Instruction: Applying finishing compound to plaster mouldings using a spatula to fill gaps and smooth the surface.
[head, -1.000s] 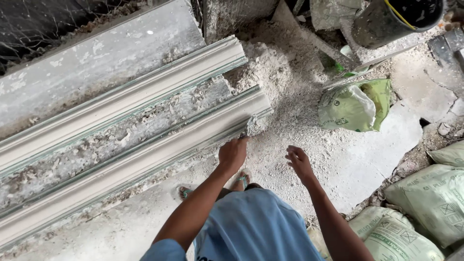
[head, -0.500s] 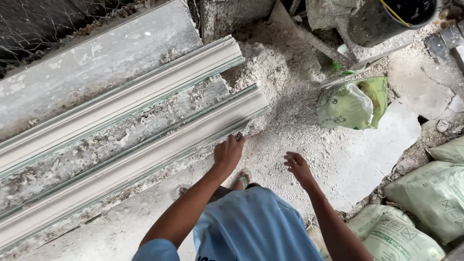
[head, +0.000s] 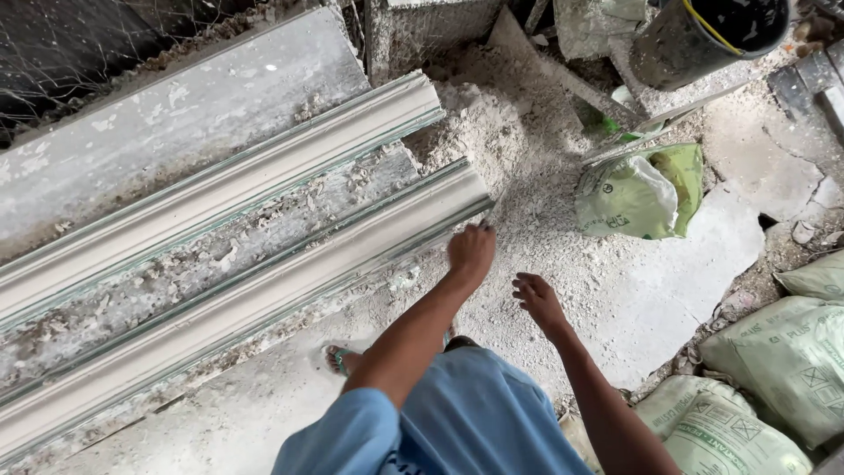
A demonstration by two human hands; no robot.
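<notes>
Here, two long white plaster mouldings are laid side by side on a crumb-strewn slab, their profiles stepped and ridged. The left hand (head: pixel 472 249) is set against the right end of the nearer moulding (head: pixel 264 295), fingers curled shut near its corner; whether anything is pinched cannot be told. The right hand (head: pixel 538 301) is held open, fingers spread, above the powdery white floor (head: pixel 651 299). A crumpled green sack (head: pixel 637 192) is seen at right, a black bucket (head: pixel 703 35) beyond.
</notes>
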